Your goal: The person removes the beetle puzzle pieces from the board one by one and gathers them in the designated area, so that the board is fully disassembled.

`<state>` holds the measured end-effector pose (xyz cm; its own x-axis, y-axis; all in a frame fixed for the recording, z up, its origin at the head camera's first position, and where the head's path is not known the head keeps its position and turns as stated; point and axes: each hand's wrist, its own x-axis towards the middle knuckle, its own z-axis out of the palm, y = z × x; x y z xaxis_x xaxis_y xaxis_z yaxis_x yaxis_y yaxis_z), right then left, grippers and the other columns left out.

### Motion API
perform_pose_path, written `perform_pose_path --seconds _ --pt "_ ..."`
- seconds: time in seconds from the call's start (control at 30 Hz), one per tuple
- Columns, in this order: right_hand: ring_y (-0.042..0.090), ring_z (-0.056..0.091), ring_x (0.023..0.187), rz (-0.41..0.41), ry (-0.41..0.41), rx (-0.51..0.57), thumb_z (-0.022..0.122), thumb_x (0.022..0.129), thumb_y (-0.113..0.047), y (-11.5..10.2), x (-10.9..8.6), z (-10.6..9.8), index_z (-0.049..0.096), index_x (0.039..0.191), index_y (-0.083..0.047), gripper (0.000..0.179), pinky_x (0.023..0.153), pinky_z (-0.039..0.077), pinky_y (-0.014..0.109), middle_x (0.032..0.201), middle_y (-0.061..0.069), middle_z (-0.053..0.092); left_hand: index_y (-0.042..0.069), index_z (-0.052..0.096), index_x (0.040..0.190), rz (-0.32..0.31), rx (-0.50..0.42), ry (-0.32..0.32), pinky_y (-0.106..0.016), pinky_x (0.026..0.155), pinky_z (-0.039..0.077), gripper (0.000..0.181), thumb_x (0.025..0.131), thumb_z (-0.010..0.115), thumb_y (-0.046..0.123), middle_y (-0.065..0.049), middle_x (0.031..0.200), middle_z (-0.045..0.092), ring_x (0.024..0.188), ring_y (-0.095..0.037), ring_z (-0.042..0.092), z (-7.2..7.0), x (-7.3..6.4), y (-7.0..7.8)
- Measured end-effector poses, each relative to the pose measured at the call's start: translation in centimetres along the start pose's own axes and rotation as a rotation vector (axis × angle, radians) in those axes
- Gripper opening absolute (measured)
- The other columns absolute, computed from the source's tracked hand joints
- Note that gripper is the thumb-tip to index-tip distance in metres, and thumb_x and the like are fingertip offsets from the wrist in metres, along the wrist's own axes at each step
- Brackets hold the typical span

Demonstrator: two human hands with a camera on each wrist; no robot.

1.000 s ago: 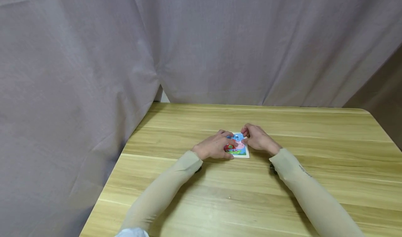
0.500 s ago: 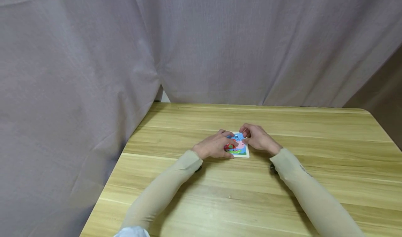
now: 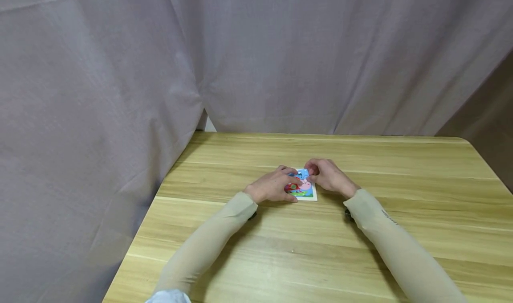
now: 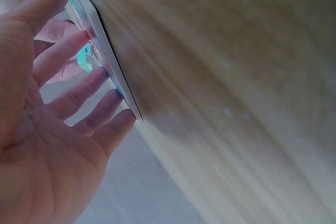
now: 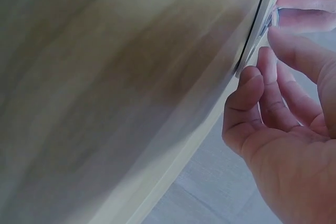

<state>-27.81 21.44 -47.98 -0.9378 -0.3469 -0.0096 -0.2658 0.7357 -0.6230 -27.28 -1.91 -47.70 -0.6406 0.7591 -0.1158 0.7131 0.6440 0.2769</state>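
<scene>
Turquoise jigsaw piece (image 4: 83,57) by the far-right corner of the pig jigsaw board (image 3: 315,195); right hand (image 3: 328,177) nearer.
The board lies between my hands; left hand (image 3: 272,187) spread, fingertips on the board's left half; right thumb and fingers bent in around the piece, whether pinching I cannot tell; its long axis hidden.

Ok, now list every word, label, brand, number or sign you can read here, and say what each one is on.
Readable text: none.
Right sleeve: a small dark marking near the cuff looks like lettering, but it is too small and blurred to read.
Puzzle board: a colourful picture, with no readable text on the part that shows.
</scene>
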Motion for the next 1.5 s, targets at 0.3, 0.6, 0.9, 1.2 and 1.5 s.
perform_pose_path --seconds 0.3,0.6,0.9,1.2,1.5 --pt "0.022 0.067 0.094 0.013 0.027 0.013 0.075 0.099 -0.002 0.8 -1.0 -0.8 0.072 0.122 0.007 0.025 0.086 0.054 0.032 0.1 0.012 0.075 0.024 0.07 0.148 -0.01 -0.003 0.012 -0.038 0.125 0.049 0.058 0.096 0.084 0.045 -0.005 0.17 0.05 0.156 -0.027 0.045 0.1 0.2 0.0" --pt "0.028 0.068 0.1 0.074 0.064 0.005 0.07 0.104 -0.006 2.5 -2.8 -3.0 0.068 0.133 0.009 0.033 0.088 0.056 0.037 0.111 0.019 0.075 0.024 0.07 0.147 -0.023 -0.024 0.031 -0.039 0.126 0.048 0.059 0.095 0.085 0.047 -0.003 0.17 0.049 0.156 -0.027 0.045 0.2 0.1 0.0" --pt "0.031 0.069 0.103 0.107 0.117 -0.024 0.069 0.105 -0.008 5.0 -4.4 -4.9 0.067 0.134 0.01 0.035 0.09 0.056 0.04 0.113 0.022 0.075 0.022 0.063 0.154 -0.088 -0.036 0.048 -0.041 0.128 0.047 0.076 0.089 0.089 0.052 -0.003 0.17 0.048 0.157 -0.025 0.043 -0.2 0.0 -0.4" --pt "0.034 0.07 0.105 0.145 0.136 -0.041 0.068 0.106 -0.008 7.3 -5.8 -6.5 0.066 0.133 0.011 0.033 0.091 0.056 0.041 0.115 0.025 0.075 0.02 0.062 0.153 -0.114 -0.002 0.029 -0.042 0.128 0.046 0.078 0.088 0.089 0.053 -0.005 0.169 0.047 0.156 -0.027 0.044 -0.2 -0.1 -0.7" --pt "0.032 0.069 0.102 0.16 0.161 -0.091 0.069 0.105 -0.008 9.5 -6.6 -8.0 0.067 0.129 0.013 0.032 0.088 0.053 0.035 0.11 0.024 0.074 0.021 0.062 0.153 -0.121 0.003 0.011 -0.044 0.126 0.048 0.077 0.089 0.088 0.054 -0.005 0.17 0.046 0.156 -0.027 0.043 -0.2 0.0 -1.0"
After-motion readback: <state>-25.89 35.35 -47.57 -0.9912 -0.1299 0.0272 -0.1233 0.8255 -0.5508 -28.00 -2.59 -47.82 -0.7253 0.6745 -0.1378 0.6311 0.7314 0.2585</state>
